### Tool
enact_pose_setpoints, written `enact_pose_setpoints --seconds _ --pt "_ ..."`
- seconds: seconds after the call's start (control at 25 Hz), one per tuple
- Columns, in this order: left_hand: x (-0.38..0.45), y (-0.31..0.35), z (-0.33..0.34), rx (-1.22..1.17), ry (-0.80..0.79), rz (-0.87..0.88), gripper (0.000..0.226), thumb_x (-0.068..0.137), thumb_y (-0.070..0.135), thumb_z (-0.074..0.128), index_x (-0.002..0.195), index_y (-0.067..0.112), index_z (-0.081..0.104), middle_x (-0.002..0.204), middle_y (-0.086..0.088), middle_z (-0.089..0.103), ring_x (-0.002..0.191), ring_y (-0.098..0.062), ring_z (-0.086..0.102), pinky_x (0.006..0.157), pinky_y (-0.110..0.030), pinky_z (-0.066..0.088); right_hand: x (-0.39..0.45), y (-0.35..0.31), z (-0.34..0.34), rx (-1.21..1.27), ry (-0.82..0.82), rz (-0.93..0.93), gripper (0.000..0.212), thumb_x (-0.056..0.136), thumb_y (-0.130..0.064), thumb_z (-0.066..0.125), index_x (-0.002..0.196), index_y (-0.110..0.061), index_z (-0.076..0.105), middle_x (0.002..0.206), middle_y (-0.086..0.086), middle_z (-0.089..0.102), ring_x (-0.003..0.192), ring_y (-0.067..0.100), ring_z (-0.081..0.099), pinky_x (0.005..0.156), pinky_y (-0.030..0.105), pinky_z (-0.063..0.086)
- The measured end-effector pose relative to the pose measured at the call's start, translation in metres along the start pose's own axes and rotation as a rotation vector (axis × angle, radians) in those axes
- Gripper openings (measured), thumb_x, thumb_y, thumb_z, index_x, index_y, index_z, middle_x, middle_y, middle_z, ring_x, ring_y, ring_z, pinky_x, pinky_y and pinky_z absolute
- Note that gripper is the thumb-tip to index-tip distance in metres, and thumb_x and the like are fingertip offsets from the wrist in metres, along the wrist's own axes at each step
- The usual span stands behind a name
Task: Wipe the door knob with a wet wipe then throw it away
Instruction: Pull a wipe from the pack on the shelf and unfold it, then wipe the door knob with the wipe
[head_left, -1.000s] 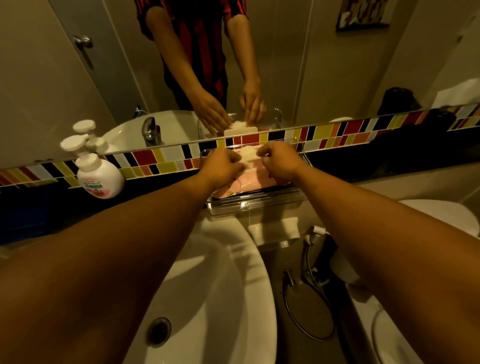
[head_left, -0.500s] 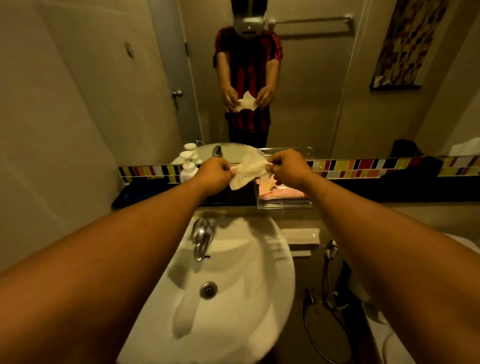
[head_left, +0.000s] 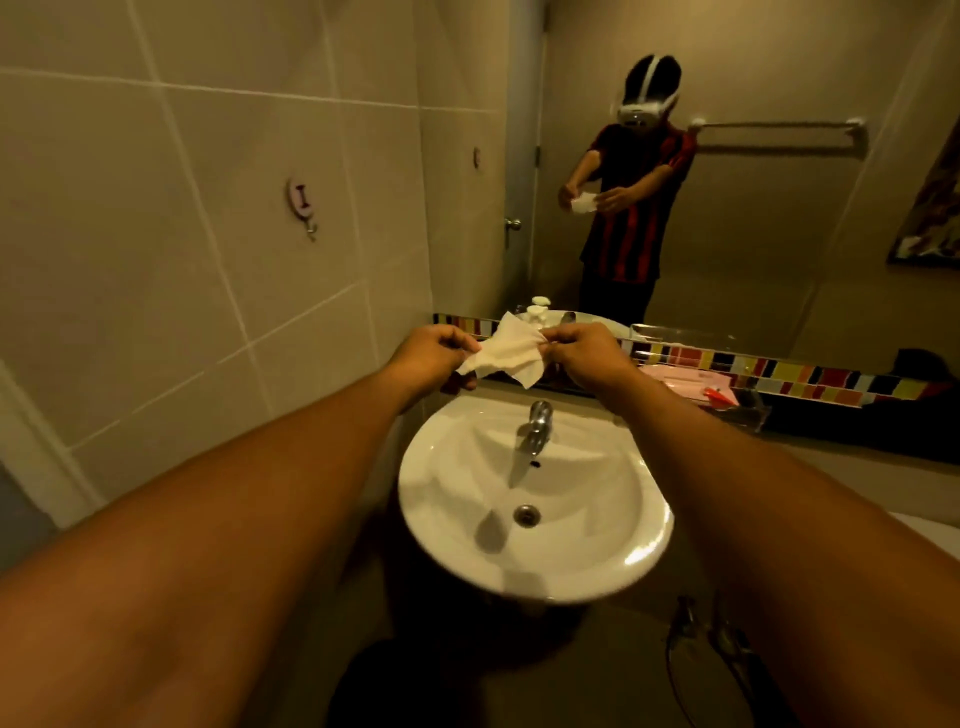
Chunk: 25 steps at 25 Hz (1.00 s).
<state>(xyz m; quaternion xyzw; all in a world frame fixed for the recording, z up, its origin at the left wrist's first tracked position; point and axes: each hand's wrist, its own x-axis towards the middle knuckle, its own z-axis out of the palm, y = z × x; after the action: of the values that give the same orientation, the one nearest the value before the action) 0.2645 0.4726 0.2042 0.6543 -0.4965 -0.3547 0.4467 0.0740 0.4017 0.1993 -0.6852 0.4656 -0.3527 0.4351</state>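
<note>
A white wet wipe (head_left: 506, 353) is stretched between my two hands above the back rim of the basin. My left hand (head_left: 434, 358) pinches its left edge and my right hand (head_left: 584, 356) pinches its right edge. The pink wet wipe pack (head_left: 685, 382) lies in a clear tray on the ledge to the right. A round metal door knob (head_left: 512, 224) shows only as a reflection in the mirror, on the grey door behind me.
A white basin (head_left: 535, 519) with a chrome tap (head_left: 537, 426) sits below my hands. A tiled wall with a pink hook (head_left: 301, 200) is on the left. A soap pump bottle (head_left: 537, 309) stands behind the wipe. A hose (head_left: 696, 654) lies on the floor at the lower right.
The wipe came out of the pink pack and is now spread between both hands. My view has swung left and back, so the pack lies further to the right.
</note>
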Motion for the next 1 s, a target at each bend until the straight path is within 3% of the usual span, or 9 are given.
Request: enact_pose_setpoints --seconds 0.08,0.2,0.36,0.44,0.52,0.76,0.88,1.0 --pt "-0.026 -0.001 -0.022 0.031 0.024 -0.042 0.030 0.093 -0.002 0.045 0.114 0.007 0.065 0.107 -0.024 0.069 0.065 -0.022 0.065 0.068 -0.034 0.055 -0.007 -0.015 0.020 0.053 -0.030 0.008 0.018 0.091 -0.002 0.055 0.097 -0.010 0.070 0.099 0.012 0.066 0.084 0.022 0.065 0.072 0.034 0.060" --pt "-0.047 0.000 -0.045 0.071 0.064 -0.101 0.040 0.092 -0.002 0.044 0.127 0.011 0.059 0.107 -0.019 0.066 0.071 -0.024 0.066 0.084 -0.044 0.056 -0.006 -0.035 0.044 0.101 -0.080 0.052 0.013 0.083 -0.003 0.055 0.082 -0.005 0.067 0.087 0.012 0.062 0.079 0.023 0.061 0.071 0.034 0.059" --pt "-0.054 0.001 -0.059 0.132 0.041 -0.161 0.034 0.094 0.011 0.045 0.124 0.013 0.062 0.106 -0.014 0.068 0.087 -0.027 0.068 0.089 -0.042 0.054 0.004 -0.047 0.063 0.138 -0.197 0.073 0.024 0.077 -0.019 0.059 0.096 -0.009 0.070 0.105 0.018 0.066 0.101 0.036 0.063 0.092 0.048 0.054" --pt "-0.052 -0.001 -0.057 0.123 0.033 -0.217 0.033 0.096 0.025 0.043 0.121 0.015 0.062 0.110 -0.011 0.067 0.099 -0.029 0.066 0.094 -0.043 0.051 0.011 -0.046 0.068 0.122 -0.285 0.009 0.023 0.085 -0.021 0.058 0.102 -0.011 0.070 0.106 0.014 0.067 0.100 0.032 0.063 0.090 0.045 0.054" --pt "-0.045 -0.006 -0.052 0.038 0.072 -0.243 0.036 0.097 0.030 0.043 0.120 0.011 0.062 0.109 -0.011 0.065 0.099 -0.030 0.063 0.090 -0.042 0.050 0.017 -0.046 0.069 0.091 -0.373 -0.046 0.024 0.092 -0.022 0.056 0.109 -0.010 0.068 0.105 0.012 0.067 0.095 0.028 0.062 0.080 0.038 0.053" --pt "-0.034 -0.026 -0.040 -0.063 0.194 -0.210 0.028 0.090 0.011 0.063 0.117 0.003 0.064 0.112 -0.014 0.066 0.097 -0.027 0.066 0.082 -0.036 0.059 0.045 -0.033 0.068 0.068 -0.466 -0.087 0.024 0.095 -0.018 0.055 0.115 -0.007 0.065 0.109 0.011 0.067 0.101 0.028 0.064 0.092 0.043 0.051" --pt "-0.038 -0.035 -0.048 -0.106 0.264 -0.215 0.030 0.089 0.008 0.063 0.118 0.000 0.062 0.112 -0.016 0.066 0.097 -0.029 0.066 0.082 -0.037 0.059 0.057 -0.022 0.070 0.061 -0.552 -0.013 0.030 0.089 -0.022 0.066 0.116 -0.008 0.065 0.112 0.013 0.069 0.104 0.032 0.066 0.095 0.050 0.053" --pt "-0.049 -0.045 -0.063 -0.172 0.307 -0.235 0.023 0.089 0.012 0.064 0.110 0.003 0.065 0.111 -0.016 0.068 0.100 -0.031 0.066 0.087 -0.042 0.057 0.058 -0.017 0.083 0.016 -0.670 0.054 0.036 0.083 -0.018 0.073 0.115 -0.004 0.066 0.110 0.015 0.070 0.102 0.033 0.067 0.091 0.048 0.055"
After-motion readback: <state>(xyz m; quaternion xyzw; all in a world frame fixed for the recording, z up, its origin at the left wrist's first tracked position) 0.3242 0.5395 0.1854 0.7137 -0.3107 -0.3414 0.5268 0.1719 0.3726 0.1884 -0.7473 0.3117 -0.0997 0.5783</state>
